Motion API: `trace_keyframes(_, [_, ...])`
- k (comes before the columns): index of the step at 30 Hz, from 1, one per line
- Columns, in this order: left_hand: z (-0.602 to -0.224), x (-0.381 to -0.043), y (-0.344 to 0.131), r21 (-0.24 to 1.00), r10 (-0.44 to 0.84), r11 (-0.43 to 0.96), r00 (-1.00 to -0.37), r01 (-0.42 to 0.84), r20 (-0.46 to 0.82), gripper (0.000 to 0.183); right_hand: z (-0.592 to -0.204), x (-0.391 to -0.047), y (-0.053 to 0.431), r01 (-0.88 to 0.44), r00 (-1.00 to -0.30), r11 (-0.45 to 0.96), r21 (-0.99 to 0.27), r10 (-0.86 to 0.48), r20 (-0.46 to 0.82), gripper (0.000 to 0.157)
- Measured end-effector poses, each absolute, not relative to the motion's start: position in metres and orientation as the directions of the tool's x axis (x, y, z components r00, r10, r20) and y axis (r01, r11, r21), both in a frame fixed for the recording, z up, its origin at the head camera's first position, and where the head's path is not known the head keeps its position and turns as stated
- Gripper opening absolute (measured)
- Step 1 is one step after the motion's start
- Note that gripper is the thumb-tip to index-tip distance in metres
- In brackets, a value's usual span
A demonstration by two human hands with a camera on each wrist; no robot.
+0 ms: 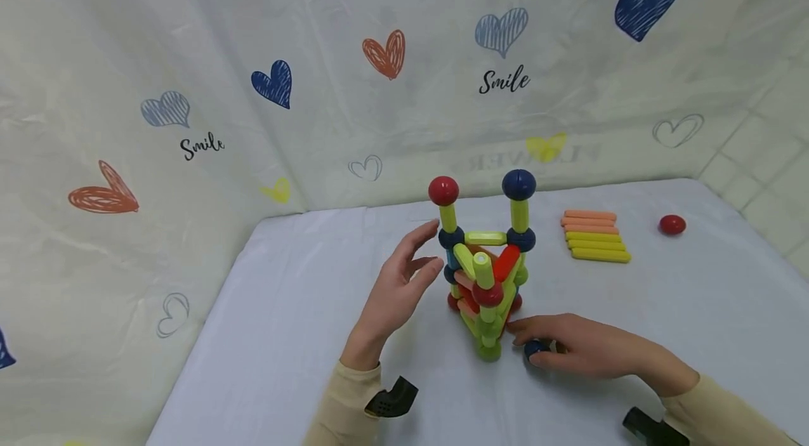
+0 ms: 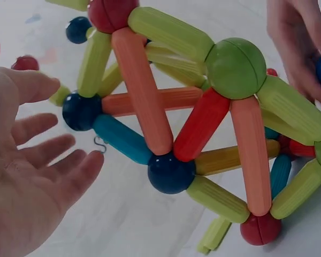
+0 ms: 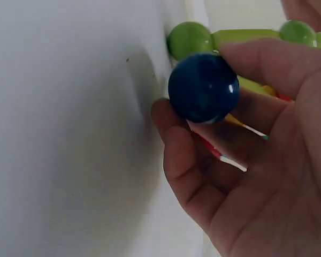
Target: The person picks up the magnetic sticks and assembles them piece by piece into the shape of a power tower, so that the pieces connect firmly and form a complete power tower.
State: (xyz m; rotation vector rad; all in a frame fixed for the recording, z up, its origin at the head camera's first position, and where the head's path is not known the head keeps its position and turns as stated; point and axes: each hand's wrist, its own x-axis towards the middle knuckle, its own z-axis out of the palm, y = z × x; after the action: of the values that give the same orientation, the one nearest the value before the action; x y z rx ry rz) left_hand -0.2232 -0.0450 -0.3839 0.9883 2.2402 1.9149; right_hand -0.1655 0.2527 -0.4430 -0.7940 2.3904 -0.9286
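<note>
In the head view, a structure [image 1: 506,263] of rods and balls stands upright on a white cloth [image 1: 316,333], between the two hands. On its far side, two short posts rise, one with a red ball [image 1: 444,190] on the top and the other with a dark blue ball [image 1: 519,185]. At the front corner, a yellow-green rod [image 1: 483,270] stands upright on another red ball. The left hand [image 1: 401,284] is beside the structure, with loosely bent fingers and nothing in its grasp. The right hand [image 1: 581,346] is low near the front foot of the structure, and it holds a loose blue ball [image 1: 536,348]. The two hands are apart from each other. Farther to the right, a row of salmon and yellow rods [image 1: 596,237] lies on the cloth, and a single red ball [image 1: 672,225] lies beyond it. Behind is a pale sheet [image 1: 430,123] with printed hearts.

In the left wrist view, the palm and the spread fingers of the left hand face the structure, near a blue ball and a teal rod [image 2: 122,139]. I cannot tell if a fingertip touches them.

In the right wrist view, the thumb and the fingers of the right hand pinch the loose blue ball. Behind it, green balls [image 3: 190,40] of the structure are visible.
</note>
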Motion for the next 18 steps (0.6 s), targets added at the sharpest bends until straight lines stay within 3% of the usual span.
trace_keyframes(4, [-0.381,-0.222,-0.045,0.917,0.514,0.043,-0.796,0.397,0.321,0.049,-0.446,-0.173,0.25,-0.305,-0.771,0.651,-0.695,-0.597,-0.22,0.029])
trace_keyframes(12, [-0.383,-0.223,-0.051,0.883,0.461,0.049,-0.795,0.467,0.395,0.038,-0.446,-0.184,0.254,-0.237,-0.877,0.704,-0.67,-0.452,-0.164,0.038])
trace_keyframes(18, [-0.384,-0.224,-0.052,0.875,0.462,0.026,-0.783,0.483,0.418,0.034,-0.405,-0.177,0.254,-0.199,-0.937,0.666,-0.719,-0.343,-0.059,0.045])
